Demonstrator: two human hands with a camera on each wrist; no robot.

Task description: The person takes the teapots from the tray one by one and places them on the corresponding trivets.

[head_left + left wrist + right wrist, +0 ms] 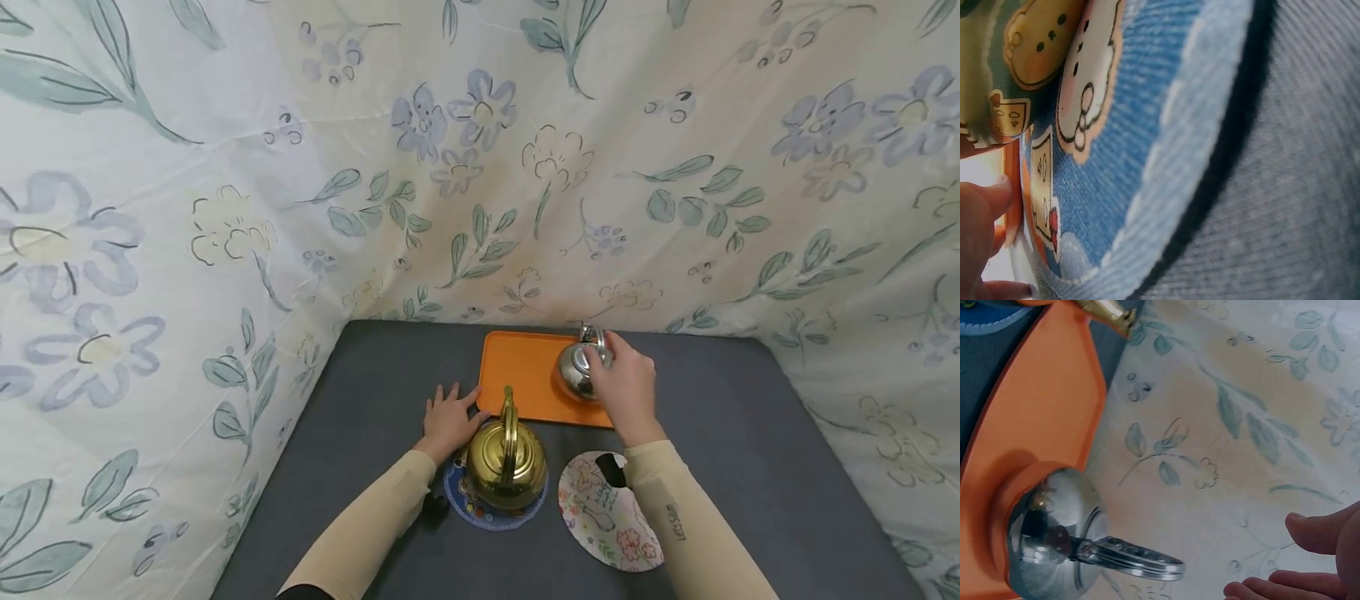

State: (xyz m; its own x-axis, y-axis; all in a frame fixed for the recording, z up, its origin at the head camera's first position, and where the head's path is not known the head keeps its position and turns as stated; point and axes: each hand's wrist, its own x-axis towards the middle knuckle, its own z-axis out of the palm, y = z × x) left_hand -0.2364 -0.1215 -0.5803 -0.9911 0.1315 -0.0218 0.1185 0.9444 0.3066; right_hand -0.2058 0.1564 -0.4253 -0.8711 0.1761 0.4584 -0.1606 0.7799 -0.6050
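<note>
A silver kettle [576, 372] stands on the right part of an orange tray [517, 358]. Beside its raised handle is my right hand [628, 390]; in the right wrist view this hand [1325, 550] is apart from the handle, thumb and fingers spread. A gold kettle [495, 471] sits on a round blue cartoon-print mat [491, 522], its spout pointing at the tray. To the left of the gold kettle my left hand [448, 423] lies with spread fingers, fingertips at the tray's near left corner. In the left wrist view the blue mat [1129, 162] fills the middle.
A round white floral mat [600, 517] lies right of the gold kettle, partly covered by my right sleeve [682, 508] and a dark wrist device [611, 469]. Flower-print cloth [480, 250] hangs behind and beside the dark grey table [735, 417].
</note>
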